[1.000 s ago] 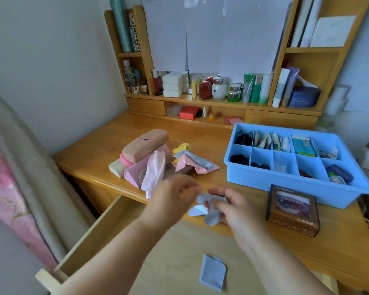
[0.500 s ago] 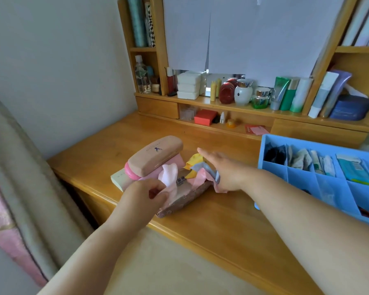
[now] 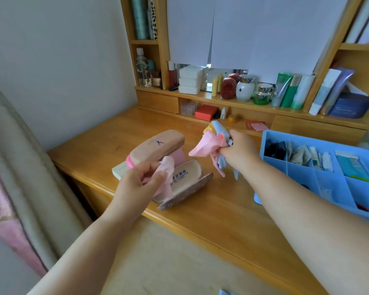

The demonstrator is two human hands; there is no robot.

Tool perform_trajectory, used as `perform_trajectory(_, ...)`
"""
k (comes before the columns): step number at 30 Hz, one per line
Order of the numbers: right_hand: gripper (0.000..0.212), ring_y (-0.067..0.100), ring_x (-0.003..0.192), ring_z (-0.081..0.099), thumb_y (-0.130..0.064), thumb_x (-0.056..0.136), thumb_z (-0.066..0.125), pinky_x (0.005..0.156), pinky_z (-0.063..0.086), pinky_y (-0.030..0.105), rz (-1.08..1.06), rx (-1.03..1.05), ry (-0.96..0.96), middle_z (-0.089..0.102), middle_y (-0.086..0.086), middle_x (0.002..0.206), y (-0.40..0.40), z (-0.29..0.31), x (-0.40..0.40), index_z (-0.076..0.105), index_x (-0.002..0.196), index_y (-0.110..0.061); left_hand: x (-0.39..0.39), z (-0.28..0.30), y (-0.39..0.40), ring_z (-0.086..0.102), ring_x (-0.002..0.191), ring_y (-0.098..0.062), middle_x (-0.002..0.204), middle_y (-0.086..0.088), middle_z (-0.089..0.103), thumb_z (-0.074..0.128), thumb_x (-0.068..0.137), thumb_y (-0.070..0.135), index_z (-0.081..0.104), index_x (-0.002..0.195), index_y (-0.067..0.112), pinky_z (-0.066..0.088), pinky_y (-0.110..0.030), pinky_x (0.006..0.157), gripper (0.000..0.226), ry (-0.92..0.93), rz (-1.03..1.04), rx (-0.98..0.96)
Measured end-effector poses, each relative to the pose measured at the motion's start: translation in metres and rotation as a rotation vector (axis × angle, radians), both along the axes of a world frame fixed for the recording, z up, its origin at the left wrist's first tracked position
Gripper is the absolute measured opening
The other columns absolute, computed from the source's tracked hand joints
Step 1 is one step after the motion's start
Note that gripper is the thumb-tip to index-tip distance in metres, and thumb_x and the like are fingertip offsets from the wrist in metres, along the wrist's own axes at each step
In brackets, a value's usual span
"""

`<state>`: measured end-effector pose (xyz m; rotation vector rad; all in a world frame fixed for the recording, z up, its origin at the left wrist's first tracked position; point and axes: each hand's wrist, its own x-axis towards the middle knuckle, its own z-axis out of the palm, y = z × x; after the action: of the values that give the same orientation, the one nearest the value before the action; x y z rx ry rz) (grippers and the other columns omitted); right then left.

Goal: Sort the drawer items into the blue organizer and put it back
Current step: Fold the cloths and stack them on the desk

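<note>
My right hand (image 3: 240,149) holds a bunch of small cloths (image 3: 209,145), pink, blue and yellow, lifted just above the desk. My left hand (image 3: 141,182) pinches a pale pink cloth (image 3: 167,167) over an open glasses case (image 3: 185,177) with printed lining. Behind it a closed beige glasses case (image 3: 158,145) lies on a pink case and a flat white box. The blue organizer (image 3: 290,167) stands on the desk at the right, its compartments holding dark items, sachets, tubes and a teal packet.
The wooden desk (image 3: 115,135) runs to a back shelf with jars, tubes, bottles and a red box (image 3: 206,111). The open drawer (image 3: 179,262) is below the desk's front edge. A bed edge lies at the left.
My right hand reached to the cloth pile, closed on it and lifted it. My left hand took hold of the pale pink cloth, uncovering the open case. The view shifted left.
</note>
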<state>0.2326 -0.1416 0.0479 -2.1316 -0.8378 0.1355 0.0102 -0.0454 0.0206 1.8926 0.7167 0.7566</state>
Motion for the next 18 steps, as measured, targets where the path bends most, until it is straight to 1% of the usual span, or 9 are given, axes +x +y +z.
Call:
perform_trajectory(3, 0.025, 0.01, 0.067, 0.058, -0.005, 0.082, 0.059, 0.056, 0.04, 0.023, 0.178, 0.227, 0.229, 0.062, -0.007, 0.068, -0.048, 0.022, -0.038, 0.06, 0.072, -0.028, -0.014, 0.016, -0.018, 0.063, 0.079, -0.007, 0.092, 0.002, 0.071, 0.054, 0.09, 0.03, 0.069, 0.094, 0.02, 0.047, -0.021, 0.067, 0.018, -0.213, -0.178, -0.23)
perform_trajectory(6, 0.021, 0.014, 0.066, 0.063, -0.01, 0.081, 0.059, 0.059, 0.048, 0.023, 0.469, 0.275, 0.447, 0.067, -0.003, 0.066, -0.11, 0.016, -0.079, 0.068, 0.073, -0.027, -0.035, 0.017, -0.04, 0.065, 0.088, -0.019, 0.095, -0.013, 0.069, 0.049, 0.089, 0.025, 0.07, 0.1, 0.014, 0.053, -0.031, 0.077, 0.026, -0.376, -0.259, -0.5)
perform_trajectory(7, 0.015, 0.016, 0.068, 0.063, -0.014, 0.081, 0.061, 0.062, 0.049, 0.026, 0.504, 0.254, 0.493, 0.066, -0.003, 0.067, -0.13, 0.005, -0.091, 0.066, 0.073, -0.025, -0.044, 0.012, -0.05, 0.066, 0.087, -0.02, 0.091, -0.013, 0.07, 0.049, 0.088, 0.026, 0.071, 0.098, 0.017, 0.054, -0.033, 0.076, 0.025, -0.351, -0.246, -0.539)
perform_trajectory(9, 0.016, 0.013, 0.071, 0.059, -0.013, 0.079, 0.064, 0.064, 0.048, 0.026, 0.442, 0.142, 0.564, 0.063, -0.007, 0.068, -0.167, -0.025, -0.116, 0.064, 0.072, -0.027, -0.064, -0.011, -0.073, 0.067, 0.079, -0.021, 0.078, -0.012, 0.069, 0.051, 0.086, 0.031, 0.07, 0.088, 0.02, 0.057, -0.036, 0.072, 0.022, -0.179, -0.212, -0.531)
perform_trajectory(11, 0.015, 0.002, 0.058, 0.055, -0.012, 0.068, 0.062, 0.052, 0.041, 0.017, 0.362, 0.03, 0.671, 0.06, -0.01, 0.056, -0.196, -0.057, -0.141, 0.066, 0.063, -0.026, -0.081, -0.034, -0.097, 0.067, 0.073, -0.019, 0.07, -0.01, 0.067, 0.053, 0.086, 0.035, 0.068, 0.083, 0.018, 0.059, -0.04, 0.071, 0.023, 0.052, -0.168, -0.511)
perform_trajectory(12, 0.014, -0.002, 0.051, 0.054, -0.012, 0.061, 0.057, 0.048, 0.039, 0.015, 0.335, -0.023, 0.738, 0.059, -0.011, 0.051, -0.206, -0.073, -0.154, 0.066, 0.061, -0.023, -0.087, -0.044, -0.105, 0.066, 0.069, -0.016, 0.067, -0.009, 0.067, 0.052, 0.091, 0.032, 0.068, 0.081, 0.017, 0.059, -0.04, 0.07, 0.024, 0.167, -0.159, -0.51)
perform_trajectory(14, 0.018, -0.003, 0.047, 0.056, -0.014, 0.056, 0.054, 0.045, 0.04, 0.013, 0.27, -0.106, 0.841, 0.061, -0.01, 0.049, -0.214, -0.097, -0.175, 0.066, 0.068, -0.018, -0.096, -0.06, -0.113, 0.061, 0.065, -0.017, 0.069, -0.011, 0.07, 0.037, 0.099, 0.021, 0.072, 0.078, 0.015, 0.054, -0.03, 0.059, 0.042, 0.346, -0.264, -0.45)
perform_trajectory(16, 0.024, 0.002, 0.051, 0.062, -0.014, 0.058, 0.057, 0.047, 0.043, 0.015, 0.219, -0.064, 0.933, 0.066, -0.005, 0.054, -0.205, -0.116, -0.188, 0.066, 0.08, -0.015, -0.096, -0.071, -0.114, 0.058, 0.066, -0.024, 0.074, -0.019, 0.07, 0.032, 0.097, 0.018, 0.069, 0.087, 0.003, 0.045, -0.029, 0.056, 0.041, 0.39, -0.23, -0.415)
perform_trajectory(18, 0.025, 0.004, 0.055, 0.064, -0.013, 0.062, 0.064, 0.046, 0.044, 0.015, 0.196, 0.003, 0.985, 0.069, -0.003, 0.062, -0.184, -0.127, -0.197, 0.066, 0.087, -0.014, -0.096, -0.08, -0.111, 0.062, 0.064, -0.023, 0.066, -0.01, 0.069, 0.039, 0.097, 0.015, 0.059, 0.092, -0.001, 0.05, -0.031, 0.055, 0.026, 0.337, -0.007, -0.388)
